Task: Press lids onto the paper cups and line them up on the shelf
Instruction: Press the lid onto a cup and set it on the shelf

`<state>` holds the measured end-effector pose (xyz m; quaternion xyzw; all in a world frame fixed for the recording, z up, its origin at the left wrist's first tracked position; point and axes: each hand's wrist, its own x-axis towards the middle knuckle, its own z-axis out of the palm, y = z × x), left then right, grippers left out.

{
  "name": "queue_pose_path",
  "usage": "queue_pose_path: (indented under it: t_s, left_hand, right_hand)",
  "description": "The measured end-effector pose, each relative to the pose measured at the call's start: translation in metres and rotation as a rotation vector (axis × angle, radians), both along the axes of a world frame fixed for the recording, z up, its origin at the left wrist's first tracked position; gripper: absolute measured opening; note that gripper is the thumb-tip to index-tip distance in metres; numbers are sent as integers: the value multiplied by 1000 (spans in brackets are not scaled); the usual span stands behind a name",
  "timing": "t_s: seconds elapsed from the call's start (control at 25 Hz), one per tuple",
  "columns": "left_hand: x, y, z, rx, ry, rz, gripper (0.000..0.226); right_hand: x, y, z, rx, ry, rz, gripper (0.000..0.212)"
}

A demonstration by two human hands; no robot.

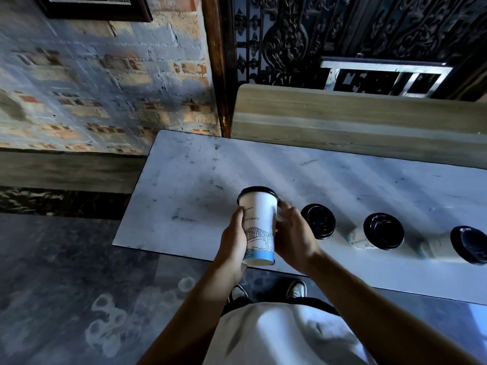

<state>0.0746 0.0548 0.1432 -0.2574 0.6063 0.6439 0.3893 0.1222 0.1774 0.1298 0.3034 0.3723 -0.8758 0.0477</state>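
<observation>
A white paper cup [259,225] with a line-drawn bridge and a blue band at its base is held tilted above the near edge of the white shelf top [184,185]. A black lid [257,191] sits on its rim. My left hand [234,241] wraps the cup's left side. My right hand [292,233] grips its right side, fingers near the lid's edge. To the right, three lidded cups stand in a row: the first [318,221], the second [383,231] and the third [467,245].
A wooden bench back [355,119] runs behind the shelf top. A brick wall [92,88] is at the left and dark carved metalwork [342,30] at the back. My shoes [268,291] show on the dark floor below the front edge.
</observation>
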Motion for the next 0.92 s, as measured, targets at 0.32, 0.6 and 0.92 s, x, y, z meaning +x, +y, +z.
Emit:
queue_pose_path:
  t_s: [0.32, 0.6, 0.92]
  left_hand:
    - [4, 0, 5, -70, 62, -22, 47]
    - [2, -5, 1, -251, 363, -193, 54]
    - [-3, -18, -4, -367, 814, -69, 10]
  right_hand:
    - [13, -6, -3, -35, -1, -15, 42]
    - [17, 2, -8, 26, 62, 28, 53]
    - [20, 9, -2, 67, 2, 83, 52]
